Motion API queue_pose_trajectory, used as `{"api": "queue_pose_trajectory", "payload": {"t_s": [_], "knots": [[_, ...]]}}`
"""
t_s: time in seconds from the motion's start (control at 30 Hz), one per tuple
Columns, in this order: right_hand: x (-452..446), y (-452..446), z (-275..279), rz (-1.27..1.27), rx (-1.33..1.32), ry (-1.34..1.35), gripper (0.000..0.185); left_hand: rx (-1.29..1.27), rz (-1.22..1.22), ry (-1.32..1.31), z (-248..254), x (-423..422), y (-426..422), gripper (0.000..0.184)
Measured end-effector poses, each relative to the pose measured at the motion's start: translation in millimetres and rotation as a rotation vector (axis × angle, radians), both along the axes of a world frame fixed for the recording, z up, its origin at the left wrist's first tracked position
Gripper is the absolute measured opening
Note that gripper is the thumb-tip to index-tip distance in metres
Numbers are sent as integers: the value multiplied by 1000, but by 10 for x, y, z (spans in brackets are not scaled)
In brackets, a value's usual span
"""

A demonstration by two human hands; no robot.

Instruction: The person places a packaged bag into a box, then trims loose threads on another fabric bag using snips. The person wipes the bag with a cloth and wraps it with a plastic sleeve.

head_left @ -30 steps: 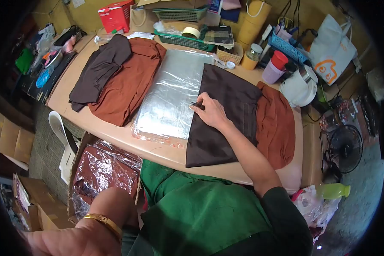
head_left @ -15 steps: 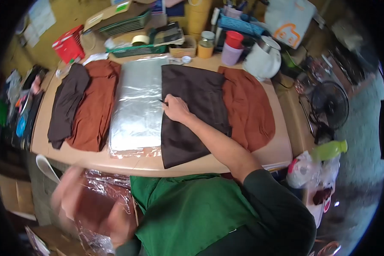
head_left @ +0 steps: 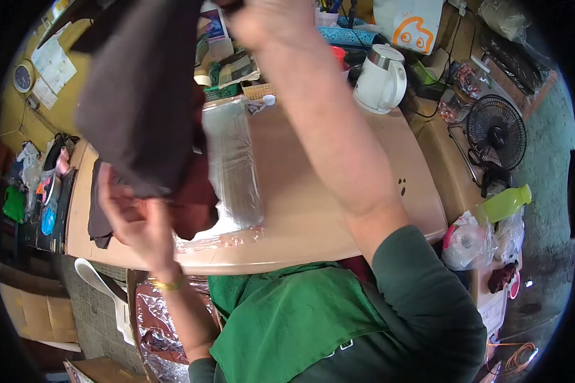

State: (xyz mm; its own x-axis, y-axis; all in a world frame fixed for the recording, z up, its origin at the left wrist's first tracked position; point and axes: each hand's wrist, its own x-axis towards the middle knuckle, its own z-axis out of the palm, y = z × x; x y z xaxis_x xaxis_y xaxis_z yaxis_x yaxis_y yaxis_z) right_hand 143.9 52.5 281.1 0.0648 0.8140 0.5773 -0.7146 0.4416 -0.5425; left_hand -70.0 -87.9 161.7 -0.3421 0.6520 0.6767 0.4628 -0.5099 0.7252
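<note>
My right hand [head_left: 268,25], blurred at the top edge, is closed at the upper end of a dark brown folded cloth [head_left: 147,96]; its fingertips are partly cut off. The cloth hangs over the table's left side. Behind its lower end is a rust-brown cloth [head_left: 198,204]. Below the dark cloth's lower edge, my left hand [head_left: 140,223] has its thumb and fingers apart, close to both cloths. A stack of clear plastic bags [head_left: 233,172] lies flat beside them. More dark cloth [head_left: 99,220] lies at the table's left, mostly hidden.
Along the back of the table [head_left: 319,223] stand a white kettle [head_left: 380,80], a blue basket [head_left: 345,35] and a small wicker basket [head_left: 260,90]. At the right are a black fan [head_left: 495,134] and a green bottle [head_left: 508,204]. Below the front edge sits a plastic-lined box [head_left: 163,325].
The dark brown and rust cloths have left the table's right side; the dark one is now raised at the left in my right hand. My left hand has come up from below the table edge.
</note>
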Motion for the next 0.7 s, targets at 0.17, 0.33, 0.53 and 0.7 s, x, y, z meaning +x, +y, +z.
{"api": "queue_pose_trajectory", "payload": {"t_s": [0.17,0.33,0.53,0.7], "knots": [[758,-229,-741,-171,-448,157,19,42,-90,84,285,-61,-332,62],[1757,-121,-2922,-287,-648,-1222,21,-478,-303,936,-646,-33,-446,62],[1723,40,-3039,-1023,-262,-1649,44,-617,-520,998,-1323,310,-641,77],[1210,179,-3093,-1049,-101,-1571,40,-512,-561,851,-1406,703,-500,62]]}}
